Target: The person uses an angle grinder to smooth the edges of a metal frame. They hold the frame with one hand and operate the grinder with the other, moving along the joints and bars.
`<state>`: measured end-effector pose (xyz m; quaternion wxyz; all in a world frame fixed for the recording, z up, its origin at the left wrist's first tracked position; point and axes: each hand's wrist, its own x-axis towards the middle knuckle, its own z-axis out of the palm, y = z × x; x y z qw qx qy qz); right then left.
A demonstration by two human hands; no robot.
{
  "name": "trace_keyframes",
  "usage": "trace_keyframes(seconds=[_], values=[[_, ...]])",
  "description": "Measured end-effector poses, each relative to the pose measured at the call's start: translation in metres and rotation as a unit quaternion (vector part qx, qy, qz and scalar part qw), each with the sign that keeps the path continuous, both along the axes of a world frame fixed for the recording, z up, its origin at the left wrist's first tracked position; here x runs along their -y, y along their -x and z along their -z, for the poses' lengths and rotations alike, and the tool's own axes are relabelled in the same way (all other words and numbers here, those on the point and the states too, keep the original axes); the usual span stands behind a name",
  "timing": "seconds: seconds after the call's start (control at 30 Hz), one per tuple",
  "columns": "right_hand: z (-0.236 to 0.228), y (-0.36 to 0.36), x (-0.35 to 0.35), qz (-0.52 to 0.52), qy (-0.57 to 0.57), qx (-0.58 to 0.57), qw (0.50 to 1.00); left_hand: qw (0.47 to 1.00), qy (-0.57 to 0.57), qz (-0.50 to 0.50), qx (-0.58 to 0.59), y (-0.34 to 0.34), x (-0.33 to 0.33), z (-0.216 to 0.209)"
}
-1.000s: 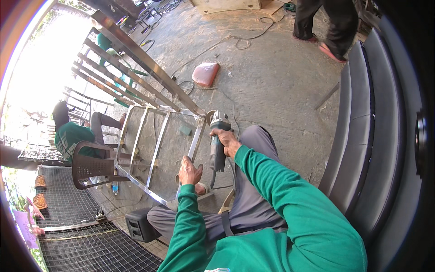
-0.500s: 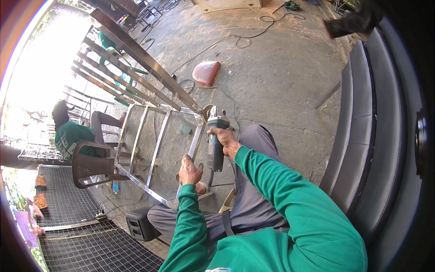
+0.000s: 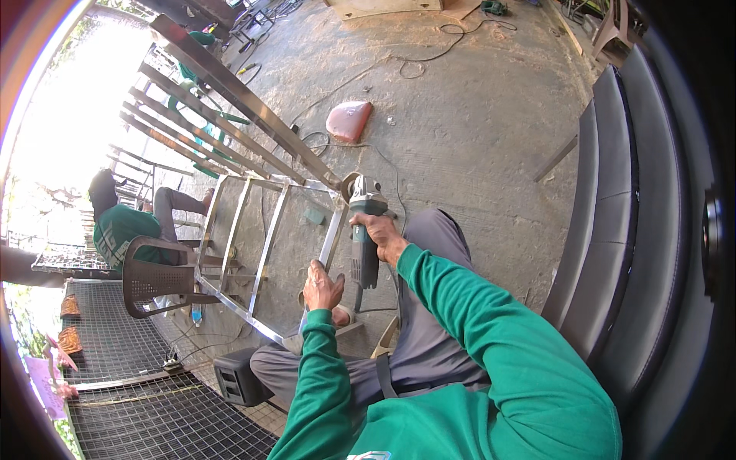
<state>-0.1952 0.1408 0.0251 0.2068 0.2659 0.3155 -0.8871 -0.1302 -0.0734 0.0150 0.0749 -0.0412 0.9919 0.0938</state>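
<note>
In my right hand (image 3: 377,232) is an angle grinder (image 3: 366,253) with a dark grey body and metal head. The fingers wrap round it below the head. Its disc (image 3: 350,186) meets the corner where the metal frame's near bar joins the upright tubes; whether it spins cannot be told. The welded metal frame (image 3: 264,257), made of shiny square tubes with several crossbars, lies in front of me to the left. Lower along the near bar, my left hand (image 3: 323,287) holds the tube, its thumb toward the grinder. The hand hides part of the bar.
A seated person in green (image 3: 126,230) sits on a brown plastic chair (image 3: 157,280) at left. Wire mesh (image 3: 115,330) lies lower left, beside a black box (image 3: 238,377). A reddish piece (image 3: 349,121) and cables (image 3: 414,70) lie on the floor. A black padded seat (image 3: 613,207) stands at right.
The leg at the upper right has gone out of view, and a brown chair shows there. The grinder's head has shifted very slightly left. My left hand stays on the tube.
</note>
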Motion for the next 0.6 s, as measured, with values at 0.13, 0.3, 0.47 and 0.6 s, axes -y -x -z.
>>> trace_keyframes(seconds=[0.13,0.3,0.47,0.6], values=[[0.0007,-0.0009,-0.0020,-0.009,-0.004,0.043,0.999,1.000,0.001,0.000,0.004,0.0020,-0.0005,-0.0023],[-0.0001,-0.0030,-0.0004,-0.020,-0.001,-0.008,1.000,1.000,-0.003,0.002,-0.001,-0.0002,-0.0014,-0.0024],[-0.0033,-0.0024,-0.0021,-0.018,-0.022,0.020,0.999,1.000,0.005,-0.002,0.012,0.0023,-0.0016,-0.0041],[-0.0017,-0.0046,-0.0002,-0.001,0.011,0.004,1.000,1.000,0.008,-0.005,0.019,0.0022,-0.0032,-0.0048]])
